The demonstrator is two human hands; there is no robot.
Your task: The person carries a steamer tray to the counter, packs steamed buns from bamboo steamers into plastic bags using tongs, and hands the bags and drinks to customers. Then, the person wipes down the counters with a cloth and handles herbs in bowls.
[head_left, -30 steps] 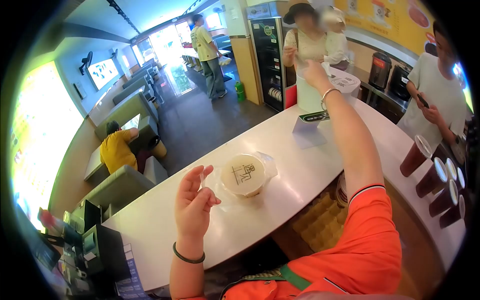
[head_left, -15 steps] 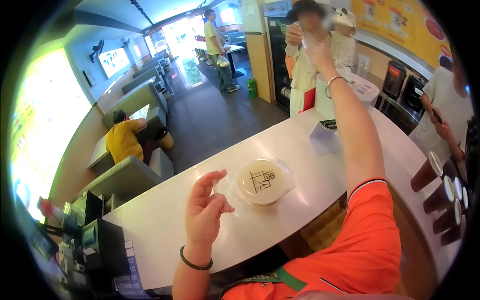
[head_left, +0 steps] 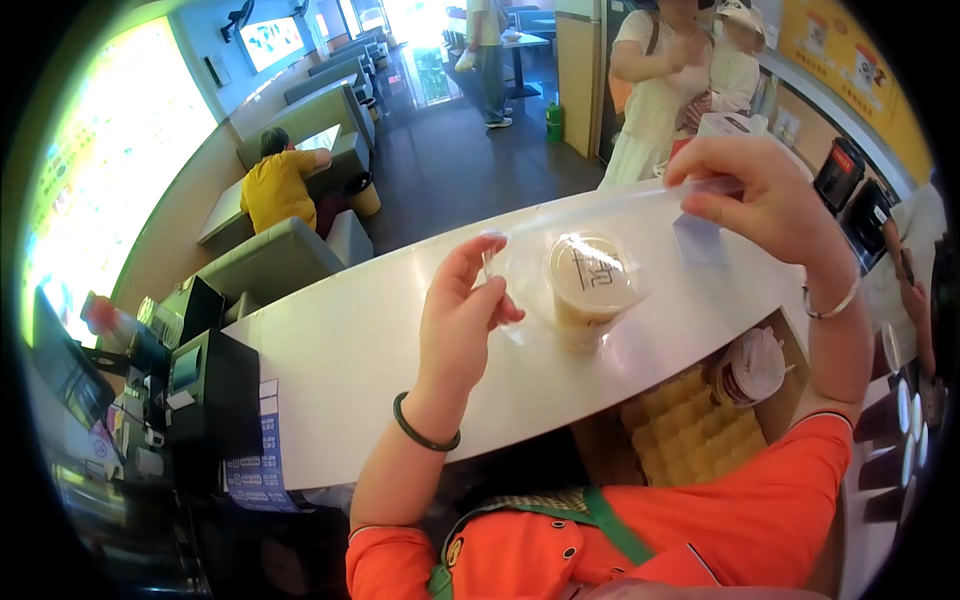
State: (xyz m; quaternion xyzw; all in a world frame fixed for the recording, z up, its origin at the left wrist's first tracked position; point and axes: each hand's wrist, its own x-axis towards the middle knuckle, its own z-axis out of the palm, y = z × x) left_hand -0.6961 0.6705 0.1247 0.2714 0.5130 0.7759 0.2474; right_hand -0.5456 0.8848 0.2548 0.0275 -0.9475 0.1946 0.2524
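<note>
A sealed cup (head_left: 594,275) with dark print on its lid stands on the white counter, inside a clear plastic bag (head_left: 530,285). My left hand (head_left: 468,305) pinches the bag's edge just left of the cup. My right hand (head_left: 755,195) is above and to the right of the cup, its fingers closed on a thin clear plastic piece that stretches leftward over the counter. Whether this piece belongs to the bag is hard to tell.
Across the white counter (head_left: 340,350) stands a person in white (head_left: 650,90) beside another person. Dark filled cups (head_left: 885,460) line the right side. A lidded cup (head_left: 752,368) sits below the counter by a yellow padded tray (head_left: 690,425). Black equipment (head_left: 215,400) stands left.
My right hand has come back from the person across the counter to near the cup, now with clear plastic in its fingers. The view has shifted, and my left hand still pinches the bag.
</note>
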